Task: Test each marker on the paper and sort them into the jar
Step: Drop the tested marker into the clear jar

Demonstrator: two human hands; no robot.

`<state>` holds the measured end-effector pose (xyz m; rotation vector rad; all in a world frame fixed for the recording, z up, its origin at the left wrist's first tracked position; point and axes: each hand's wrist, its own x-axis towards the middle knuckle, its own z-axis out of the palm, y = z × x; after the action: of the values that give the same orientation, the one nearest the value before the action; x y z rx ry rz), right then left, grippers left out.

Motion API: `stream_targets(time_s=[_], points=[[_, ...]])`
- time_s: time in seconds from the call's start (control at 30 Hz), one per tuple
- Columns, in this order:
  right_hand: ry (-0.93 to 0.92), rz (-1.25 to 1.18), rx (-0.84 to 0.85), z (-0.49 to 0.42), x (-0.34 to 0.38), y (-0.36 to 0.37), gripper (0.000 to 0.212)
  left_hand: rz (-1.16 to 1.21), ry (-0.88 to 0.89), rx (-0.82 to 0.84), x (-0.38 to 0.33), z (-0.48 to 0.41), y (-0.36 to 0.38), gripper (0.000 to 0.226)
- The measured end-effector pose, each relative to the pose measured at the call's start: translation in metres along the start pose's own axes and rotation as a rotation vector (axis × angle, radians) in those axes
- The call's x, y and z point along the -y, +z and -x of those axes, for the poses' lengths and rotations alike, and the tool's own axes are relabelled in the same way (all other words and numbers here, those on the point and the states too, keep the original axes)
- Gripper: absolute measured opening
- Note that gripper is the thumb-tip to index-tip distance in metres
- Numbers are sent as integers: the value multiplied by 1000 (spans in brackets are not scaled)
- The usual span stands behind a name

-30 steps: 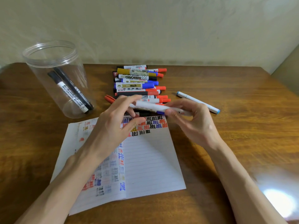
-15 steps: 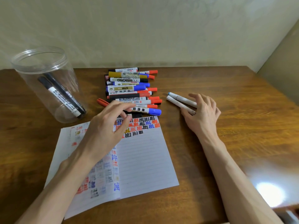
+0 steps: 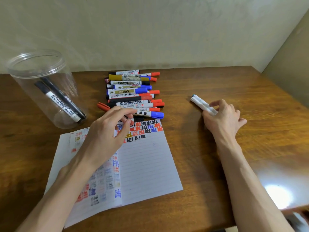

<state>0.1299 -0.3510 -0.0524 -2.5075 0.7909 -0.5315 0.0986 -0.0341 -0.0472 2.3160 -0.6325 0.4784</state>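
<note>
Left hand: my left hand (image 3: 108,133) is curved over the top of the paper (image 3: 147,166), fingertips on the blue-capped marker (image 3: 148,114) at the near edge of the pile (image 3: 132,87); I cannot tell whether I grip it.
Right hand: my right hand (image 3: 224,119) is relaxed, fingers lying over two white markers (image 3: 199,102) on the table (image 3: 225,81), thumb apart.
Jar: the jar (image 3: 38,64) stands far left and holds two black markers (image 3: 61,101).

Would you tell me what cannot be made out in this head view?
- Head view: the right hand covers the near ends of the two white markers; its grip is unclear.
- Head view: the left hand hides part of the paper and the barrel end of the blue-capped marker.
- Head view: lower markers of the pile lie under upper ones.
- Head view: a bottom-right object is blurred and edge-cut.
</note>
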Motion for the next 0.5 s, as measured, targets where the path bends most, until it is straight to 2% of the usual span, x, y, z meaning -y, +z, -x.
stream_targets(time_s=[0.37,0.5], points=[[40,-22,-62,-10,-19,-5,29,11,-27,39,2,3,2,32],[-25,-33,-77,-4,-14,-2,39,30,-42,41,2,4,2,32]])
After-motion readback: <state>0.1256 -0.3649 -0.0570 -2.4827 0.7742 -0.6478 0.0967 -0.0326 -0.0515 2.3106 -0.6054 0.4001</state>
